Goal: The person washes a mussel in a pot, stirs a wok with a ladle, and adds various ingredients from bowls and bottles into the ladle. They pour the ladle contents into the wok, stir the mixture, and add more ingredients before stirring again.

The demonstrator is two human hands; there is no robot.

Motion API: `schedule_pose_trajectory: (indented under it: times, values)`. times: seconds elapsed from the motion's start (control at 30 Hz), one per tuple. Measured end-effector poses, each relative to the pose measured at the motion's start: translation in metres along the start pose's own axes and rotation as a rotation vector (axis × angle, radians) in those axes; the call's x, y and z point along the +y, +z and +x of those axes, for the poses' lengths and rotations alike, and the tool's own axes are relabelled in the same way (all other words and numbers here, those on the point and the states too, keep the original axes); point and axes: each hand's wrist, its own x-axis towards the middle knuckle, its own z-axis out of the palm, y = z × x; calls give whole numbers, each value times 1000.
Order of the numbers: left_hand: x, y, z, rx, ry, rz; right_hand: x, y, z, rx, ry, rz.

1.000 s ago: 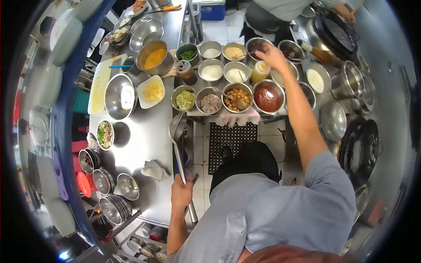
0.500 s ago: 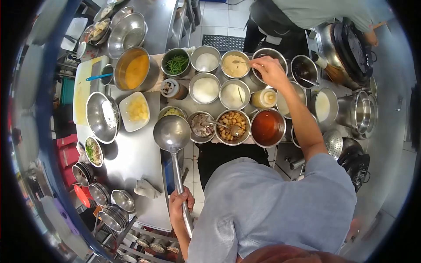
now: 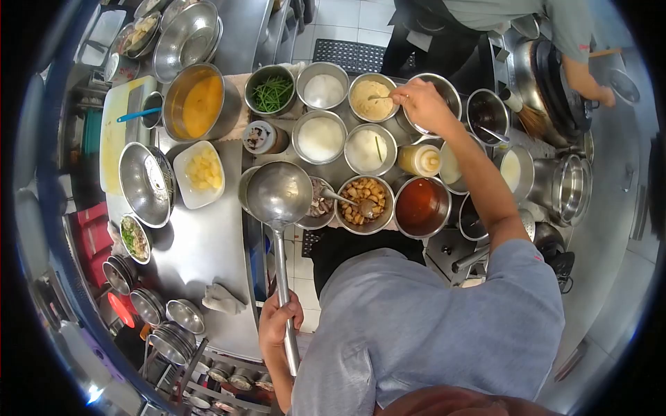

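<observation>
My left hand (image 3: 282, 320) is wrapped round the long handle of a large metal ladle (image 3: 279, 192). The ladle's bowl looks bare inside and hangs over a pot at the near left of the row, partly covering it. Farther off, my right hand (image 3: 422, 105) pinches the handle of a small spoon (image 3: 379, 97), whose head is at the pale tan powder (image 3: 368, 89) in a steel pot. Close to that hand are a pot of white grains (image 3: 323, 90), a pot with a green stalk on white contents (image 3: 370, 151) and a squeeze bottle (image 3: 420, 160).
Brown fried chunks with a spoon (image 3: 364, 201) and red sauce (image 3: 420, 208) stand nearest my body. Chopped greens (image 3: 272, 94) and an orange liquid (image 3: 201, 107) are farther left. A steel bowl (image 3: 146, 184) stands on the left counter. A co-worker's arm (image 3: 583, 82) is at the upper right.
The view has shifted slightly. My right hand and the small spoon stay at the tan powder, and the ladle stays in my left hand. The co-worker's arm reaches farther out at the upper right.
</observation>
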Motion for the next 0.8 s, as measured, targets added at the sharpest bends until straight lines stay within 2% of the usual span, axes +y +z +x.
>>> schedule_pose_trajectory:
  times: [0.23, 0.3, 0.6, 0.8]
  values:
    - [-4, 3, 0, -8, -24, 8, 17, -8, 20, 2, 105, 173]
    - [-5, 4, -1, -7, -12, 10, 20, -10, 22, -96, 336, 303]
    - [1, 4, 1, 19, -51, 50, 49, -2, 19, -51, 452, 559]
    - [4, 4, 3, 16, -38, 74, 59, 0, 16, -54, 473, 587]
